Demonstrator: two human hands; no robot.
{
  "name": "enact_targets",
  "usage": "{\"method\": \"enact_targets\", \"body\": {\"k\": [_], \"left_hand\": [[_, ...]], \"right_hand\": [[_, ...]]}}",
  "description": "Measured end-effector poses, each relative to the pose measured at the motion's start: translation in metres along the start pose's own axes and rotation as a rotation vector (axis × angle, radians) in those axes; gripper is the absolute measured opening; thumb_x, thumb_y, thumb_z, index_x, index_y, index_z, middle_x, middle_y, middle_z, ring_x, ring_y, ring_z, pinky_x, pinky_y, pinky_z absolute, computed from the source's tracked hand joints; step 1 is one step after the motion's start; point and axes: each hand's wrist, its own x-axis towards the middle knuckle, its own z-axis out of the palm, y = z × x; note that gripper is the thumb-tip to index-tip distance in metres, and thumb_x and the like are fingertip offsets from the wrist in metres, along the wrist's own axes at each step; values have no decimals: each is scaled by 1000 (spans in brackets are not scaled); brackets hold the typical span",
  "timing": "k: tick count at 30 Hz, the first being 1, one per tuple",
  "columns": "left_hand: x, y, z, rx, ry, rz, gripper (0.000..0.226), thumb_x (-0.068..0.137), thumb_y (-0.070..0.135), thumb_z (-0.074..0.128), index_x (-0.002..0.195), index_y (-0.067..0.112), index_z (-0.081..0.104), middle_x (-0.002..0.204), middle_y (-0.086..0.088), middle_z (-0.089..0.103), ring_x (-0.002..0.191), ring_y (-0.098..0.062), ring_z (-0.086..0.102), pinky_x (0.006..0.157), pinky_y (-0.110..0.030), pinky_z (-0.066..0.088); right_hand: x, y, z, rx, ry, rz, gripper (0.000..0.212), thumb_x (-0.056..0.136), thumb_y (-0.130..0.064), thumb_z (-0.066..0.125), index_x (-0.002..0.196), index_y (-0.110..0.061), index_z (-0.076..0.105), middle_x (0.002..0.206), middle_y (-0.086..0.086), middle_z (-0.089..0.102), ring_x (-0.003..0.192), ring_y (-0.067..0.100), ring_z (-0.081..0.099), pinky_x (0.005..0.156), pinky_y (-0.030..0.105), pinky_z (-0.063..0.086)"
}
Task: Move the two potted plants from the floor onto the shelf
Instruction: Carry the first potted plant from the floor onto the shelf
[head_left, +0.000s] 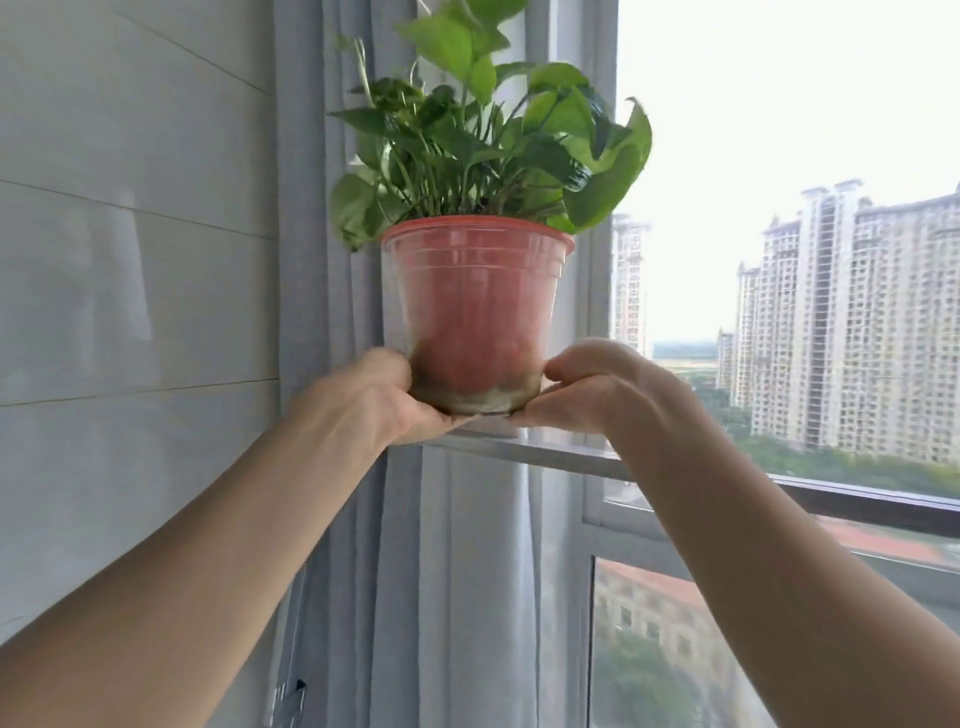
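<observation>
- The person holds a potted plant (475, 312) up in front of a window (779, 260), both arms raised.
- The left hand (374, 400) cups the base of the reddish plastic pot from the left, fingers under it.
- The right hand (587, 389) grips the base from the right, fingers curled.
- The pot is upright, just above a narrow ledge (561, 454), beside a grey curtain (322, 260).

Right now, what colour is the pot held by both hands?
The pot is reddish-orange with a cloudy clear outer layer, seen best in the head view.
</observation>
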Motion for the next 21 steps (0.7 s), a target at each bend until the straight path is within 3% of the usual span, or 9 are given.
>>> {"method": "enact_targets", "body": {"k": [1,3,4,6,11,13,16,19,21], "left_hand": [[-1,-7,12,-9,-22,-16,49,104,17,18,114,-6,60,116,-29,65,106,-47,63,84,-65,50],[-6,-25,42,4,-66,-49,51,104,19,18,109,-10,60,115,-31,65,107,-48,63,91,-63,50],[-10,-33,56,28,-88,-62,51,104,18,18,104,-13,59,112,-32,66,106,-49,63,93,-62,50],[-15,-50,85,46,-107,-104,49,102,14,18,98,-15,58,107,-33,65,105,-50,63,93,-61,50],[-31,-110,159,67,-190,-226,52,99,9,16,122,-9,58,116,-32,65,100,-50,65,71,-67,54],[-38,-136,190,82,-235,-250,51,100,11,16,123,-8,58,114,-32,65,96,-49,66,59,-68,54],[-59,-179,231,114,-338,-289,52,102,14,16,122,-10,57,116,-32,64,97,-47,65,54,-65,54],[-77,-223,272,166,-428,-334,53,103,16,16,110,-15,58,101,-35,67,78,-49,67,46,-60,54],[-91,-241,294,191,-574,-341,53,103,15,17,100,-17,60,84,-37,69,61,-50,67,38,-61,51]], "right_hand": [[-7,-8,-12,-34,-1,-11,41,100,-3,46,140,7,43,141,25,47,130,36,44,66,11,50],[-33,-24,-40,-53,-60,-90,41,100,-14,33,133,3,50,131,19,57,123,35,52,101,39,45],[-44,-32,-50,-32,-47,-84,42,99,-12,27,130,5,49,130,21,57,120,38,54,103,53,41],[-74,-46,-67,46,-41,-103,44,97,-6,21,129,10,47,129,26,56,115,43,55,94,65,42],[-155,-89,-125,30,12,-218,43,95,-2,20,122,11,51,117,34,59,106,46,58,94,63,45],[-192,-101,-148,-24,52,-287,40,98,-5,19,103,18,51,82,47,61,76,51,63,60,64,53],[-241,-121,-184,16,149,-422,39,103,-3,20,85,15,50,45,40,54,50,36,61,24,37,44],[-283,-137,-222,55,153,-457,38,91,3,19,100,16,53,79,41,65,74,41,68,62,55,55],[-305,-145,-237,129,166,-485,38,94,-3,19,92,16,52,71,43,62,70,45,60,55,61,50]]}}
